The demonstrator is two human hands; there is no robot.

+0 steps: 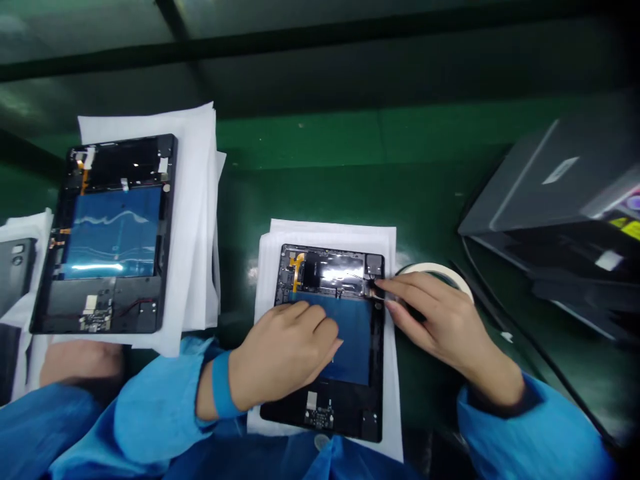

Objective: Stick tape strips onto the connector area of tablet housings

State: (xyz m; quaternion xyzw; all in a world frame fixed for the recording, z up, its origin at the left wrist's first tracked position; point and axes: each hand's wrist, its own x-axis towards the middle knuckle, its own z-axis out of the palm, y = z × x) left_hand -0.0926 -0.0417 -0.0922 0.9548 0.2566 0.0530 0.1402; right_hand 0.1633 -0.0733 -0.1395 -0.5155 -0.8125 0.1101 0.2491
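An opened tablet (350, 340) lies in front of me, its blue battery, circuit boards and an orange flex cable (299, 272) exposed. Across the battery's left part rests my left hand (287, 350), a blue band on its wrist. Its fingers are curled in, and whatever they may hold is hidden beneath them. My right hand (440, 317) reaches in from the right side, thumb and index finger pinched close together at the tablet's upper right edge. Something small and dark is at those fingertips, too small to name.
White sheets (327, 233) lie under the tablet. Left, a second opened tablet (113, 230) sits on a stack of sheets, with a co-worker's blurred hand (83, 363) below it. A tape roll (440, 268) is behind my right hand; a grey box-like object (530, 173) and a cable stand right.
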